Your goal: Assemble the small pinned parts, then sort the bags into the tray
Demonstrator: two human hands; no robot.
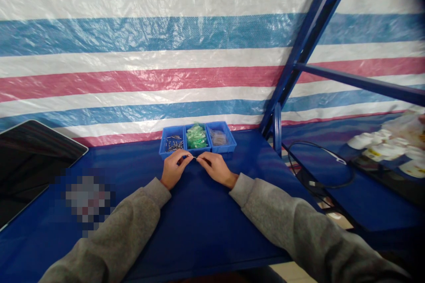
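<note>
Both hands meet just in front of three joined blue bins. My left hand [174, 168] is closed in a pinch, and my right hand [215, 168] pinches from the other side. Between their fingertips is a small, thin, shiny piece [195, 157], too tiny to name. The left bin [162, 146] holds several short metal pieces [175, 145]. Green plastic packets [196, 136] fill the middle bin. In the right bin [229, 147] lie clear, thin plastic pieces [218, 137] whose kind I cannot make out.
A dark flat screen [36, 168] lies at the left of the blue table [206, 230], near a blurred patch. Blue metal posts [299, 53] rise at the right. Beyond them are a black cable [318, 185] and white bottles [381, 146] on another surface. Striped sheeting [133, 35] hangs behind.
</note>
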